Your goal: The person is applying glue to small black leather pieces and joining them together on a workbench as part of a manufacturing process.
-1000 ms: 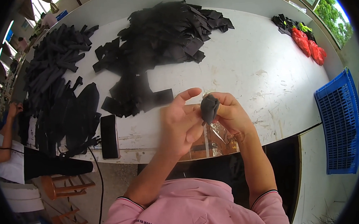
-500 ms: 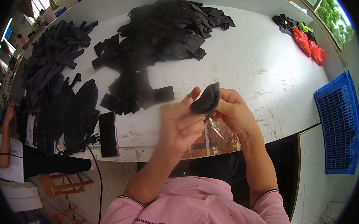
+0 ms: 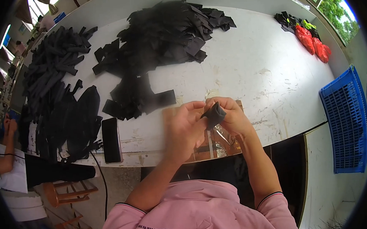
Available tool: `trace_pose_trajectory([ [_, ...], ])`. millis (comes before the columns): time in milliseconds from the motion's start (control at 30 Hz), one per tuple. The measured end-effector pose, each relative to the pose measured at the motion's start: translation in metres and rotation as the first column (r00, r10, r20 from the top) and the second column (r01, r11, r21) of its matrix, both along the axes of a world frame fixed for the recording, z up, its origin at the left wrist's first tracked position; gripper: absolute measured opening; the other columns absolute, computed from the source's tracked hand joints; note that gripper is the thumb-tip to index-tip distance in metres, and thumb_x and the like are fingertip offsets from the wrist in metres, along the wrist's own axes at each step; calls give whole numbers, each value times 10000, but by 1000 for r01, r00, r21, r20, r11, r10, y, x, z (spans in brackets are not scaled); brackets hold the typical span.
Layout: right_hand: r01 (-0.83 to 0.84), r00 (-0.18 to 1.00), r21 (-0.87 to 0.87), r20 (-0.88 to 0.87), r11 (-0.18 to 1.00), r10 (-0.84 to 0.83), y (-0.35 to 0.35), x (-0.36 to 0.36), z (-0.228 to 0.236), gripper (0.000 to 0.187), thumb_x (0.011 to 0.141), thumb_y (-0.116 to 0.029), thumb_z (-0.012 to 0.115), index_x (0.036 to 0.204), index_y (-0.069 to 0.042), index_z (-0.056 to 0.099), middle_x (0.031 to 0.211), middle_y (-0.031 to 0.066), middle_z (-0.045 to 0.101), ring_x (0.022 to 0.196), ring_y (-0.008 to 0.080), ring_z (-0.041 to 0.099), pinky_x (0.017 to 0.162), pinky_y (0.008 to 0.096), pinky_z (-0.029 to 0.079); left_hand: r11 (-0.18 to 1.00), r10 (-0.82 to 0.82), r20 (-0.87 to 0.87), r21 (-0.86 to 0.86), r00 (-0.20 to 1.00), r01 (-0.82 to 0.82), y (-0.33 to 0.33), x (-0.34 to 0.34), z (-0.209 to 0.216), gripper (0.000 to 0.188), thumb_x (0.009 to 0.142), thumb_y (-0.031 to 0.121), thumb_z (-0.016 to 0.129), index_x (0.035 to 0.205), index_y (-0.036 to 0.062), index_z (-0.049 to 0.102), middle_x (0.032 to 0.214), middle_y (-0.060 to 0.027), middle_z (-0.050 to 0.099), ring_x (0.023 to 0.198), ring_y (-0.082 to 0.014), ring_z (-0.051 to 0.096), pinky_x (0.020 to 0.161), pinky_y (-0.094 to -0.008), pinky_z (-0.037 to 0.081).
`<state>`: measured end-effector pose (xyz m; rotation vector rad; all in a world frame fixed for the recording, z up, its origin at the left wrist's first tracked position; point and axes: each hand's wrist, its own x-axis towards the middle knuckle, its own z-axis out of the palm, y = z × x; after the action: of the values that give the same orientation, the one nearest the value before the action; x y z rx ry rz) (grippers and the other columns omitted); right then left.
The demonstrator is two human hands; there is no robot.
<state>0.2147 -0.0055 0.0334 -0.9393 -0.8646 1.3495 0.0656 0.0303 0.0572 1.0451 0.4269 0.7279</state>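
A small piece of black fabric (image 3: 215,116), folded into a short tube or loop, is held between my hands above the table's near edge. My left hand (image 3: 185,129) grips it from the left, with thumb and fingers bent in around its lower part. From the other side, my right hand (image 3: 234,119) pinches its upper right edge. The fingertips of both hands nearly meet behind the fabric, where they are partly hidden. Below them a brown taped patch (image 3: 202,153) lies on the white table (image 3: 248,75).
A large heap of flat black fabric pieces (image 3: 162,36) lies ahead; rolled black strips (image 3: 56,55) and larger black pieces (image 3: 81,120) lie left. A phone (image 3: 111,140) rests near the edge. Red bags (image 3: 313,45) and a blue crate (image 3: 345,121) are right. Another person's arm (image 3: 9,144) shows far left.
My hands have come closer together and lower, and the fabric has tilted with its open end showing. My left thumb, raised before, is now bent in toward the fabric.
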Motion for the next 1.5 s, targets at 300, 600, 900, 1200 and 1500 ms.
trace_pose_trajectory([
  [300, 89, 939, 22, 331, 996, -91, -8, 1, 13, 309, 851, -313, 522, 730, -29, 537, 657, -10, 511, 588, 55, 434, 527, 199, 354, 637, 340, -103, 756, 935, -149, 14, 1, 5, 217, 824, 55, 545, 1032, -4, 521, 968, -81, 537, 837, -110, 505, 729, -222, 431],
  [600, 4, -73, 430, 901, 903, -428, -22, -19, 66, 265, 662, -273, 665, 740, -47, 552, 576, 51, 470, 599, 220, 532, 496, 316, 410, 874, 335, 162, 314, 928, -370, 11, 2, 5, 104, 780, -52, 527, 867, -3, 556, 811, -36, 574, 750, -74, 517, 690, -215, 422],
  [900, 43, 166, 449, 878, 893, -449, -21, -7, 32, 233, 679, -166, 650, 616, -38, 465, 581, 66, 470, 543, 244, 518, 459, 348, 399, 962, 123, 110, 231, 986, -146, 10, 8, 5, 175, 761, 18, 588, 931, -3, 549, 833, -41, 566, 795, -91, 523, 706, -228, 416],
  [1200, 100, 348, 339, 869, 935, -352, -23, -11, 2, 144, 727, -156, 616, 786, -36, 564, 693, 117, 560, 597, 313, 551, 502, 363, 438, 569, 160, 1, 817, 987, -93, 26, 9, -9, 126, 785, 43, 534, 877, -32, 576, 759, -87, 554, 738, -168, 526, 632, -273, 403],
  [1500, 98, 387, 383, 836, 919, -389, -21, -11, -4, 184, 718, -201, 624, 657, -51, 538, 605, 86, 519, 553, 271, 533, 471, 359, 417, 832, 182, -107, 547, 977, -95, 14, -1, -12, 149, 841, 97, 528, 899, -32, 575, 850, -33, 564, 809, -78, 499, 720, -207, 416],
])
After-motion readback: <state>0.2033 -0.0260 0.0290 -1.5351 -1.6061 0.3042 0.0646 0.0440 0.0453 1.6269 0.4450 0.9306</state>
